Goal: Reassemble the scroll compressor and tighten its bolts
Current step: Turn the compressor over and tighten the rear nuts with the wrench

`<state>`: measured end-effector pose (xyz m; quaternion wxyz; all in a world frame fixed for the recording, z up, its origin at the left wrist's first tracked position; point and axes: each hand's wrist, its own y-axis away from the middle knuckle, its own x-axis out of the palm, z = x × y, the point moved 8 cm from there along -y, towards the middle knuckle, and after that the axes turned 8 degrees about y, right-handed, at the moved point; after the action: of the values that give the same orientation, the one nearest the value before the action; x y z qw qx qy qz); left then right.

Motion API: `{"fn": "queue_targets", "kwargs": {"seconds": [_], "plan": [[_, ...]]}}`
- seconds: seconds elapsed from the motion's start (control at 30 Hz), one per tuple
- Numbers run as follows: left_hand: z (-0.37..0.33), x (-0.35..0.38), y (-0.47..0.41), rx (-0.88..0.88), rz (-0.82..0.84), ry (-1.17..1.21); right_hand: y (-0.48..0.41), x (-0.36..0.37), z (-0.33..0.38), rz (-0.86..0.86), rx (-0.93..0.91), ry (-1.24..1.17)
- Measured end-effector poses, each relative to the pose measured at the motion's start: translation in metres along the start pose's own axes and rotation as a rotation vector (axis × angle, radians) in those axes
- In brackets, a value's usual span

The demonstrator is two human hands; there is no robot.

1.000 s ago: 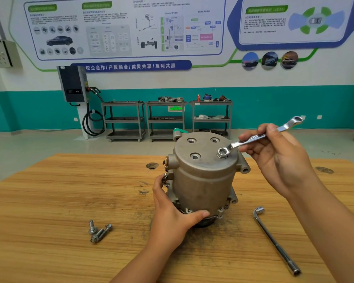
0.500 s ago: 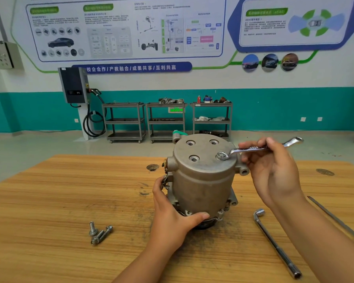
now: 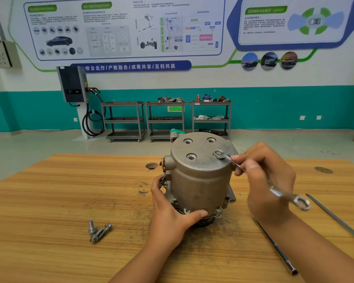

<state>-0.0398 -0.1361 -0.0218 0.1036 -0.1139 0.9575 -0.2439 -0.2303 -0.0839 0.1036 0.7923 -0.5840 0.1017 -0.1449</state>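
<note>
The compressor (image 3: 198,180) stands upright near the middle of the table (image 3: 49,201). We are on one cover bolt (image 3: 218,153): the ring end of the wrench (image 3: 223,156) sits over it at the right front of the top face. The other three holes (image 3: 191,156) look empty, and three bolts (image 3: 99,231) lie loose on the table to the left. To do this step well, we judge the ring should sit flat and fully down over the head before any pull. The shaft should stay level with the top so it cannot ride up and round the corners. This bolt is best only snugged, the rest started by finger, then all tightened crosswise so the cover seats evenly. Our left hand (image 3: 168,209) grips the lower left of the compressor, thumb across the front and fingers round the side, bracing it against the turn. Our right hand (image 3: 268,180) comes in from the right, fingers curled round the middle of the wrench, fingertips close behind the ring. The wrench's free end sticks out past the hand toward us. A socket wrench (image 3: 274,246) and a thin rod (image 3: 335,219) lie on the table to the right, apart from the compressor.
</note>
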Motion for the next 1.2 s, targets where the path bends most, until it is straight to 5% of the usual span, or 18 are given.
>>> {"fn": "queue_targets", "kwargs": {"seconds": [0.23,0.4,0.87,1.2], "plan": [[0.002,0.001,0.000,-0.023,0.022,0.010,0.009,0.024,0.038,0.096,-0.268,0.401],[0.003,-0.001,0.000,-0.038,0.006,0.044,0.018,0.042,0.040,0.243,-0.364,0.444],[0.010,-0.003,-0.002,-0.044,0.023,0.041,0.017,0.027,0.049,0.158,-0.491,0.330],[0.008,-0.001,-0.002,-0.039,0.027,0.027,-0.010,0.006,-0.029,-0.040,0.499,-0.458]]}}
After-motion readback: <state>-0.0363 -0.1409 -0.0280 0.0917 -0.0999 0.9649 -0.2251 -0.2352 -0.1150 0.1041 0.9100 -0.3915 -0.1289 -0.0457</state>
